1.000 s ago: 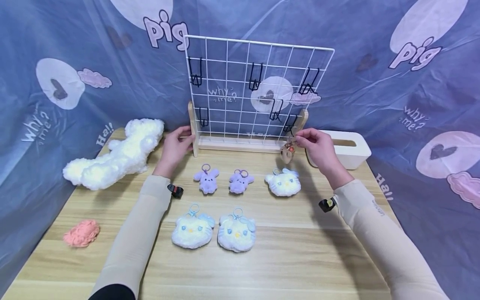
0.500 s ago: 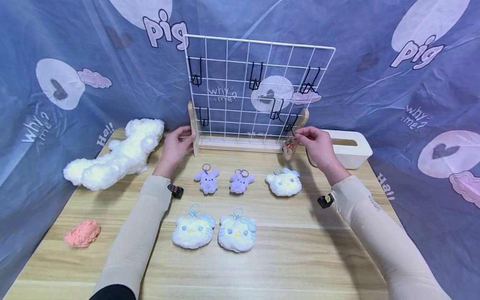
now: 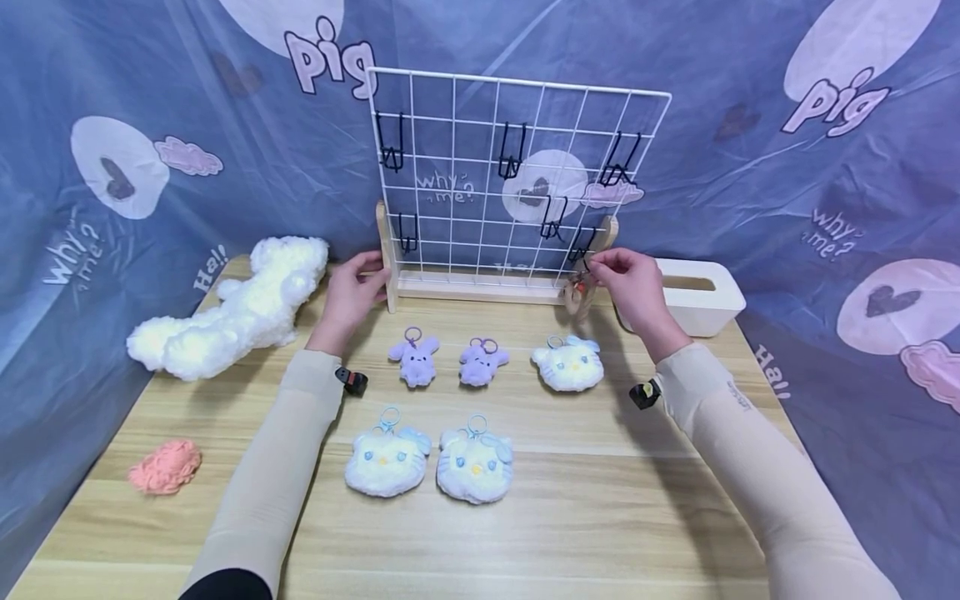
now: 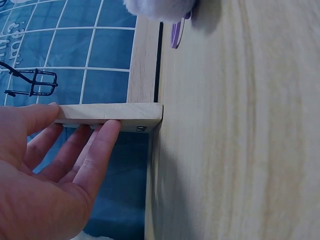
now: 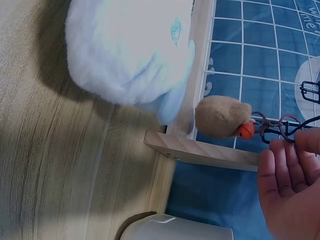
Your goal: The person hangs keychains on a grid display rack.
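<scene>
My left hand [image 3: 351, 292] holds the left wooden upright [image 4: 110, 111] of a stand bearing a white wire grid [image 3: 497, 84]. Thumb and fingers lie on opposite sides of the wood. My right hand [image 3: 636, 287] is at the grid's lower right corner, pinching the metal ring end of a tan plush keychain [image 5: 220, 117] with an orange-red bell-like ball [image 5: 246, 130]. Its ring overlaps the lowest right black hook [image 3: 582, 244] in the right wrist view. The plush hangs in front of the right wooden upright [image 5: 215, 153]. My fingertips partly hide the hook's end.
Two purple bunny keychains [image 3: 416, 363] and three white cat-face keychains [image 3: 574, 367] lie on the table. Several other black hooks [image 3: 512, 152] hang on the grid. A white tissue box [image 3: 705, 308] stands right, a fluffy white plush [image 3: 225, 321] left, a pink bundle [image 3: 165, 467] front left.
My right hand has shifted slightly up and left, bringing the tan plush keychain closer in against the stand beneath the hook. The left hand stays on the upright.
</scene>
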Action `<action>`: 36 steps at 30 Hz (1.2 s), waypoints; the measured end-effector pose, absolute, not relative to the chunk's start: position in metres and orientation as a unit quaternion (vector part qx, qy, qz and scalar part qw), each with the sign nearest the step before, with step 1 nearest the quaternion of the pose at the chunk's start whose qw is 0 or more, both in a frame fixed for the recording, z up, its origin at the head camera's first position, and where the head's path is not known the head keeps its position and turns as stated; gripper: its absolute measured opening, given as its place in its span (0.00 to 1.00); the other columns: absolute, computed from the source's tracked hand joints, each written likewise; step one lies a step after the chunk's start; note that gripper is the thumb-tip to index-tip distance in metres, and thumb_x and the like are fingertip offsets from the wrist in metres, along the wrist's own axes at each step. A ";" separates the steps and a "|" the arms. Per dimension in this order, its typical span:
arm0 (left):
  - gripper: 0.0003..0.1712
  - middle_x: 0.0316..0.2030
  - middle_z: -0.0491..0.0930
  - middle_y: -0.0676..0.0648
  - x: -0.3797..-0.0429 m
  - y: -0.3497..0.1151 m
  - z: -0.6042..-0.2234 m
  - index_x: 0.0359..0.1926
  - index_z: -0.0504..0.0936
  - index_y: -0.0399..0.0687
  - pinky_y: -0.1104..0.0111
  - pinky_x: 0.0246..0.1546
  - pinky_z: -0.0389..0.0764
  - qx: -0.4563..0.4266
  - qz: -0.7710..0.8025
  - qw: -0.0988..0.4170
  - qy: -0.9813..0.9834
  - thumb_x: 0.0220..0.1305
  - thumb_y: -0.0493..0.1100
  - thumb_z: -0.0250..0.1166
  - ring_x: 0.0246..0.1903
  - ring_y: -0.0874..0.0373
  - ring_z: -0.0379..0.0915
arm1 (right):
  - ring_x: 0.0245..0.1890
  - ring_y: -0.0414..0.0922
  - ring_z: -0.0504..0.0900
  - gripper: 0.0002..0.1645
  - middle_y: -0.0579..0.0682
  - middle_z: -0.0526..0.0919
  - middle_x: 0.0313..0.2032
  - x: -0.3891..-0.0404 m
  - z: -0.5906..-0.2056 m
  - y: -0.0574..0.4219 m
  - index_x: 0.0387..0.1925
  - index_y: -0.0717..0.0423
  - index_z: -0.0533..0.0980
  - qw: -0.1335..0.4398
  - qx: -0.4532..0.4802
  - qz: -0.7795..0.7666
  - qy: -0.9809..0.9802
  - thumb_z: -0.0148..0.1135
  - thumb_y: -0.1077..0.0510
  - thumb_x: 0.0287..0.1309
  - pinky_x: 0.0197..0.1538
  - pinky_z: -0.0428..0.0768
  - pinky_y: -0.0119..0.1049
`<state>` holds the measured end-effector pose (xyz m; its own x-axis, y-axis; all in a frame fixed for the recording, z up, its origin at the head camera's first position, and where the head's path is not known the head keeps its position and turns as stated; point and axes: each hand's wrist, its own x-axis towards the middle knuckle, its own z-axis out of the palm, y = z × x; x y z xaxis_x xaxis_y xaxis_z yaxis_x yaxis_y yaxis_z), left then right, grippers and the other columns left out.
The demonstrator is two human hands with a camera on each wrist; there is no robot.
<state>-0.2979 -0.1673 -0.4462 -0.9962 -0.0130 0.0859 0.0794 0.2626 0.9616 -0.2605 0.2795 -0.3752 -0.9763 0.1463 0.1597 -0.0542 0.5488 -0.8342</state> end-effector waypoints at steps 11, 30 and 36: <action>0.29 0.72 0.80 0.29 -0.298 -0.167 -0.445 0.79 0.74 0.37 0.50 0.62 0.95 -0.027 -0.602 0.037 -0.797 0.84 0.39 0.65 0.62 0.36 0.83 | 0.34 0.27 0.81 0.18 0.24 0.82 0.28 -0.263 -0.372 0.279 0.54 0.63 0.88 0.115 -0.059 0.461 -0.878 0.71 0.51 0.77 0.38 0.80 0.18; 0.29 0.72 0.80 0.30 -0.299 -0.167 -0.446 0.79 0.75 0.38 0.53 0.63 0.95 -0.015 -0.610 0.031 -0.792 0.84 0.41 0.65 0.61 0.41 0.83 | 0.27 0.22 0.80 0.15 0.25 0.84 0.25 -0.266 -0.369 0.275 0.50 0.61 0.91 0.140 -0.072 0.426 -0.891 0.72 0.53 0.75 0.33 0.75 0.20; 0.29 0.72 0.81 0.31 -0.299 -0.168 -0.447 0.79 0.74 0.38 0.53 0.61 0.96 -0.020 -0.607 0.030 -0.794 0.84 0.41 0.65 0.62 0.39 0.83 | 0.31 0.26 0.80 0.16 0.24 0.84 0.26 -0.263 -0.368 0.277 0.51 0.59 0.91 0.125 -0.077 0.425 -0.893 0.72 0.51 0.75 0.36 0.77 0.22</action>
<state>-0.2992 -0.1676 -0.4466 -0.9973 -0.0051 0.0727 0.0689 0.2620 0.9626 -0.2631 0.2766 -0.3682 -0.9568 0.2436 0.1586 0.0304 0.6265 -0.7788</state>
